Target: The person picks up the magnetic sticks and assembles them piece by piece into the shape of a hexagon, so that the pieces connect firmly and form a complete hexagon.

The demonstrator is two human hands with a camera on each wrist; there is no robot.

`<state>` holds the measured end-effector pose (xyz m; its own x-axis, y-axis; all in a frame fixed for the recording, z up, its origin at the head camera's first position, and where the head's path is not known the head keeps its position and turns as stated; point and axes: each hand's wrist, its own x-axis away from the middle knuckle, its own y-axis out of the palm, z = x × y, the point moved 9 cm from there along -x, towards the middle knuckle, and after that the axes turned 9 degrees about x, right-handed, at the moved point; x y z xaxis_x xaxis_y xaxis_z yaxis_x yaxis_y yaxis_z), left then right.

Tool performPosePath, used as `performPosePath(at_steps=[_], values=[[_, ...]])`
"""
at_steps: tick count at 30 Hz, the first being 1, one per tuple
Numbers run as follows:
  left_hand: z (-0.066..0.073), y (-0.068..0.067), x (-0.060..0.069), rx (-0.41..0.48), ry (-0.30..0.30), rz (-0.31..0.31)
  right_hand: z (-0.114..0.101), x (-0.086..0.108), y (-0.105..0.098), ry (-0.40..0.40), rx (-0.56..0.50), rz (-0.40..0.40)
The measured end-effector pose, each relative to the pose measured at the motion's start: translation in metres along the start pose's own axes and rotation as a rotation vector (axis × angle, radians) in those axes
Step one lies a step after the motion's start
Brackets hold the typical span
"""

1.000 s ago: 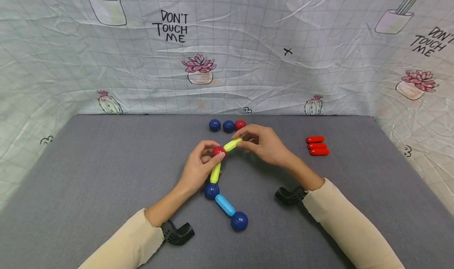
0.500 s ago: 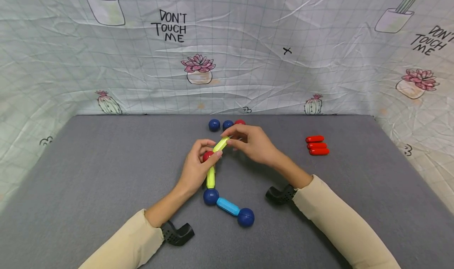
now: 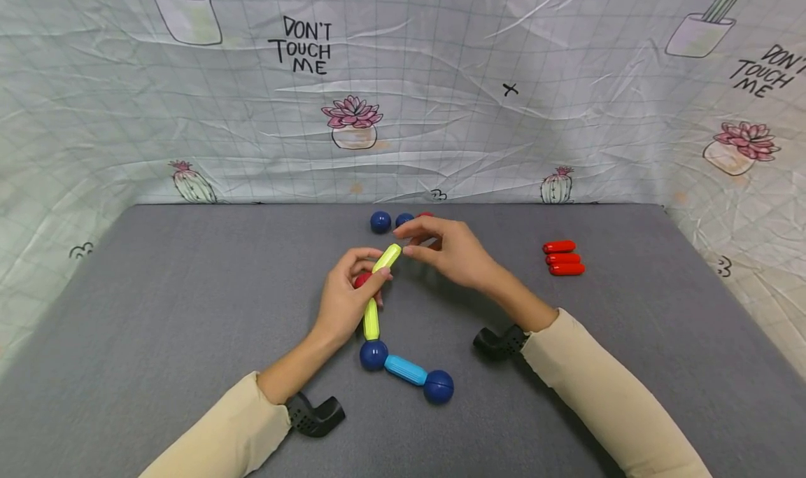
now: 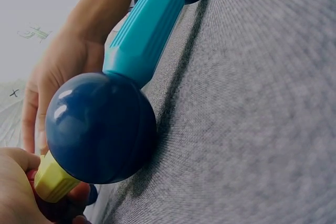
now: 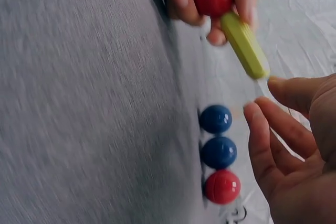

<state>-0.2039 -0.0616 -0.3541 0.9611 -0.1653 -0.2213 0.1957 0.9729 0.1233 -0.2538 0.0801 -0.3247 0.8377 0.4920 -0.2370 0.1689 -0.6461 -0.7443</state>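
My left hand (image 3: 346,292) grips a red ball (image 3: 362,280) between thumb and fingers. A yellow rod (image 3: 387,257) sticks up and right from that ball, and a second yellow rod (image 3: 371,320) runs down to a blue ball (image 3: 374,355). From there a light blue rod (image 3: 406,369) leads to another blue ball (image 3: 439,387). My right hand (image 3: 456,254) is just right of the upper rod's free end, thumb and fingers apart, holding nothing; the right wrist view shows a small gap between its thumb and the rod (image 5: 245,45).
Behind my right hand, at the table's back edge, are two blue balls (image 5: 216,119) (image 5: 219,152) and a red ball (image 5: 222,186) in a row. Several short red rods (image 3: 562,259) lie together to the right. A patterned cloth (image 3: 441,135) hangs behind the table.
My right hand has let go of the upper yellow rod, having moved left with it. The red ball in my left hand has shifted left, and the lower pieces have swung, the end blue ball rightward.
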Motion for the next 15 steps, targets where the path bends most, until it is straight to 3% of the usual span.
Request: performPosePath(at_steps=[2,9,15], values=[[0.006,0.002,0.001,-0.016,0.006,0.004,0.007,0.0,-0.007,0.033,0.016,0.036],[0.008,0.002,0.002,-0.037,0.007,0.014,0.036,-0.001,-0.027,0.153,0.059,0.158],[0.009,0.002,0.002,-0.051,0.018,0.015,0.053,-0.002,-0.028,0.218,0.089,0.159]])
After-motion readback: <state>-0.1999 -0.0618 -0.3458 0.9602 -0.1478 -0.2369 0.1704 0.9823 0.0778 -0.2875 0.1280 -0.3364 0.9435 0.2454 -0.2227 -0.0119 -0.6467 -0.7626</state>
